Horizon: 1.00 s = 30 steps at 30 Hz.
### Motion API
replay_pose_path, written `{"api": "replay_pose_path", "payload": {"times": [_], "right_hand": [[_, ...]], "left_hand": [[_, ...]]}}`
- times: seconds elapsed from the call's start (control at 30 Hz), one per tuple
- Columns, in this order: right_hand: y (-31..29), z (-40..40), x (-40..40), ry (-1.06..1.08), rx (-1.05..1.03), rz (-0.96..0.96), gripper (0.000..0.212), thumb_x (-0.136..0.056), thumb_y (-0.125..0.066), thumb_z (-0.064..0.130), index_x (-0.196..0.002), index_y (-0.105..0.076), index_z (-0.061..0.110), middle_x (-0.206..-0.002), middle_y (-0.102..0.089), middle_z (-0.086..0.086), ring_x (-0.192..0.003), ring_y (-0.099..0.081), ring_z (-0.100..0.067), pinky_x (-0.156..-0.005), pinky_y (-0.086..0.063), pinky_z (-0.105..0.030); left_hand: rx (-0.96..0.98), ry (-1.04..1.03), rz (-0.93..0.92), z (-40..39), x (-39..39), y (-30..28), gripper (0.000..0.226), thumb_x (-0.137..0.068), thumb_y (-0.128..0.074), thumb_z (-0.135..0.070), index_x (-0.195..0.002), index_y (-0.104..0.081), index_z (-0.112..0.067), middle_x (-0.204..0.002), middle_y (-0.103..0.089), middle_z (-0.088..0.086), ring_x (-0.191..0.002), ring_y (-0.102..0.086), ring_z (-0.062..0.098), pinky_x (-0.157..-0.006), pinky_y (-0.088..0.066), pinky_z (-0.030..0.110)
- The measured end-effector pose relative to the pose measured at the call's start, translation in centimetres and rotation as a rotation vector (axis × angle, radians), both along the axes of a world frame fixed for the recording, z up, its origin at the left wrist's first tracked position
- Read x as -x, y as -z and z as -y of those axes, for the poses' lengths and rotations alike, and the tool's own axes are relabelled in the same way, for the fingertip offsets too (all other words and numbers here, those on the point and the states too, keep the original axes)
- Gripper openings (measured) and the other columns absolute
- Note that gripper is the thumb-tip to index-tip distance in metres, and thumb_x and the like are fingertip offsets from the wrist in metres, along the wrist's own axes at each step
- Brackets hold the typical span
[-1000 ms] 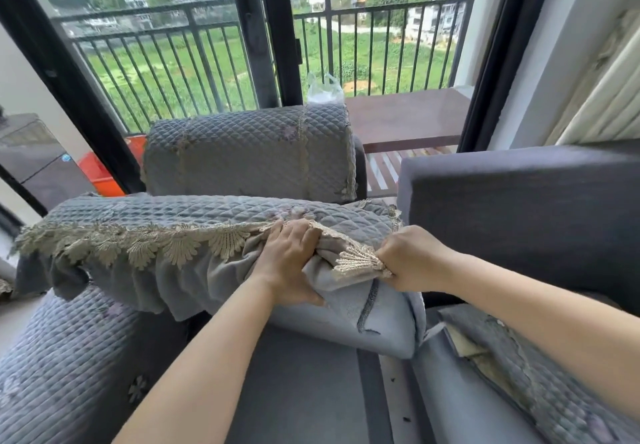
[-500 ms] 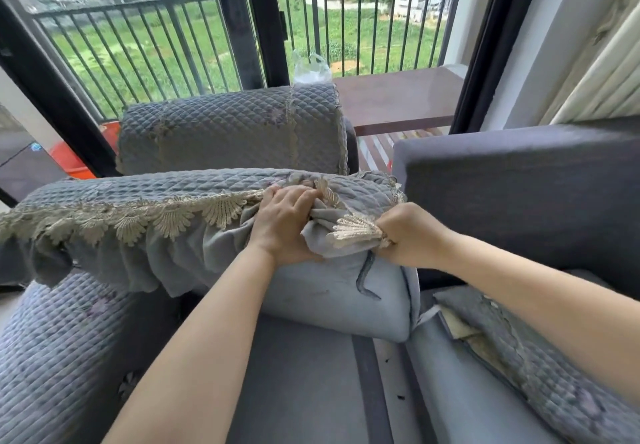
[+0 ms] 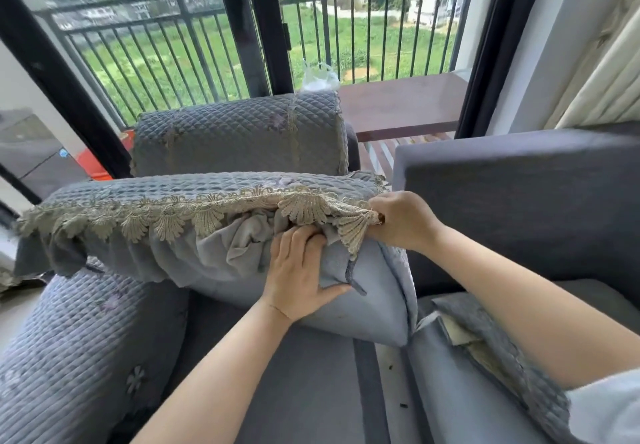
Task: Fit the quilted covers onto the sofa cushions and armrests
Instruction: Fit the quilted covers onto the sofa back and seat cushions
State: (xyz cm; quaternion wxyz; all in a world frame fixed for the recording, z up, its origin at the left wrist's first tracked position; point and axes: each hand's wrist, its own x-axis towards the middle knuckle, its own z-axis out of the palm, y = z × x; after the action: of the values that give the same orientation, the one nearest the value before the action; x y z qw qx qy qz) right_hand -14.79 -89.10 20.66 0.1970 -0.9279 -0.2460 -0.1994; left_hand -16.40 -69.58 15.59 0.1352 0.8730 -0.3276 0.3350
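Note:
A grey seat cushion (image 3: 370, 301) is tipped up on the sofa base (image 3: 311, 384). A quilted blue-grey cover (image 3: 194, 185) with a beige lace fringe (image 3: 162, 217) lies over its top edge. My right hand (image 3: 401, 220) pinches the lace corner of the cover at the cushion's right end. My left hand (image 3: 299, 270) lies flat against the cushion's face, fingers tucked under the bunched cover cloth. The far armrest (image 3: 239, 134) wears a quilted cover.
A bare dark grey backrest (image 3: 519, 201) stands at the right. Another quilted cover (image 3: 502, 357) lies crumpled on the seat at lower right. A covered cushion (image 3: 79, 357) sits at lower left. Behind are glass doors, a wooden ledge (image 3: 401, 104) and a balcony railing.
My left hand let go of the bunched cloth and slid down to lie flat on the cushion face. My right hand lifted the lace corner slightly. The fringe now hangs straighter.

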Motion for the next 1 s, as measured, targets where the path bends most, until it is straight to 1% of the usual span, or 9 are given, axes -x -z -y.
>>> {"api": "replay_pose_path", "payload": {"times": [0.13,0.23,0.4,0.5,0.57,0.63,0.7,0.87,1.0], "right_hand": [[2.6,0.3,1.4,0.092,-0.019,0.135,0.042,-0.085,-0.042,0.043,-0.068,-0.049,0.005,-0.056,-0.055,-0.009,-0.048,-0.057,-0.024,-0.041,-0.045,-0.022],[3.8,0.1,1.9,0.119,-0.028,0.169,0.038,-0.095,-0.033,0.036,-0.073,-0.042,0.007,-0.063,-0.055,-0.012,-0.056,-0.057,-0.027,-0.057,-0.04,-0.025],[2.1,-0.1,2.2,0.18,-0.159,-0.104,0.019,-0.071,-0.054,0.008,-0.076,-0.056,-0.01,-0.074,-0.058,-0.024,-0.066,-0.059,-0.037,-0.06,-0.04,-0.028],[1.6,-0.1,1.4,0.299,-0.052,-0.192,0.028,-0.08,-0.052,0.002,-0.105,-0.05,-0.01,-0.107,-0.054,-0.025,-0.099,-0.052,-0.035,-0.078,-0.038,-0.031],[1.8,-0.3,1.1,0.431,-0.015,-0.294,0.032,-0.084,-0.047,0.005,-0.114,-0.045,-0.006,-0.118,-0.051,-0.022,-0.109,-0.05,-0.033,-0.085,-0.041,-0.03],[1.6,-0.6,0.9,0.479,0.052,-0.28,0.03,-0.087,-0.044,0.008,-0.114,-0.049,-0.004,-0.119,-0.054,-0.019,-0.109,-0.055,-0.032,-0.083,-0.045,-0.031],[1.1,-0.3,0.9,0.454,0.138,-0.263,0.028,-0.088,-0.044,0.013,-0.111,-0.055,0.0,-0.117,-0.059,-0.016,-0.106,-0.058,-0.031,-0.082,-0.045,-0.03],[-0.4,1.3,0.5,0.267,0.297,-0.271,0.026,-0.082,-0.046,0.008,-0.1,-0.062,0.001,-0.109,-0.065,-0.015,-0.102,-0.06,-0.026,-0.08,-0.044,-0.026],[-0.2,1.6,0.2,0.215,0.3,-0.223,0.026,-0.079,-0.041,0.011,-0.089,-0.063,0.003,-0.102,-0.066,-0.014,-0.097,-0.06,-0.027,-0.072,-0.038,-0.024]], "left_hand": [[-0.063,-0.031,-0.009,0.0,0.1,-0.7,0.075,-0.056,-0.046,-0.075,-0.096,-0.041,-0.011,-0.103,-0.042,0.006,-0.093,-0.042,0.023,-0.086,-0.032,0.036],[-0.111,-0.094,-0.013,0.2,0.0,-1.2,0.075,-0.053,-0.047,-0.075,-0.094,-0.042,-0.012,-0.093,-0.06,0.01,-0.091,-0.047,0.022,-0.084,-0.041,0.036],[-0.228,-0.159,-0.129,1.2,0.4,-3.1,0.081,-0.031,-0.069,-0.064,-0.087,-0.039,-0.014,-0.078,-0.062,0.007,-0.07,-0.066,0.027,-0.067,-0.055,0.033],[-0.291,-0.191,-0.181,1.8,0.6,-4.2,0.086,-0.023,-0.071,-0.065,-0.085,-0.038,-0.015,-0.072,-0.062,0.004,-0.061,-0.065,0.023,-0.058,-0.054,0.027],[-0.347,-0.227,-0.191,2.4,1.0,-4.7,0.092,-0.021,-0.076,-0.065,-0.089,-0.043,-0.013,-0.074,-0.062,0.004,-0.062,-0.065,0.022,-0.056,-0.053,0.026],[-0.448,-0.304,-0.245,3.1,1.5,-6.0,0.087,-0.039,-0.081,-0.059,-0.103,-0.049,-0.009,-0.096,-0.058,0.007,-0.083,-0.063,0.024,-0.066,-0.053,0.027],[-0.601,-0.35,-0.39,3.9,2.1,-6.7,0.074,-0.071,-0.068,-0.05,-0.124,-0.038,-0.008,-0.121,-0.041,0.009,-0.11,-0.048,0.026,-0.083,-0.047,0.032],[-0.787,-0.381,-0.393,5.9,1.1,-7.7,0.042,-0.084,-0.056,-0.021,-0.12,-0.046,-0.001,-0.115,-0.044,0.015,-0.103,-0.051,0.028,-0.074,-0.042,0.029],[-0.847,-0.417,-0.397,6.7,-0.4,-8.3,0.034,-0.085,-0.052,-0.013,-0.117,-0.051,-0.001,-0.114,-0.05,0.013,-0.105,-0.054,0.029,-0.069,-0.036,0.029]]}}
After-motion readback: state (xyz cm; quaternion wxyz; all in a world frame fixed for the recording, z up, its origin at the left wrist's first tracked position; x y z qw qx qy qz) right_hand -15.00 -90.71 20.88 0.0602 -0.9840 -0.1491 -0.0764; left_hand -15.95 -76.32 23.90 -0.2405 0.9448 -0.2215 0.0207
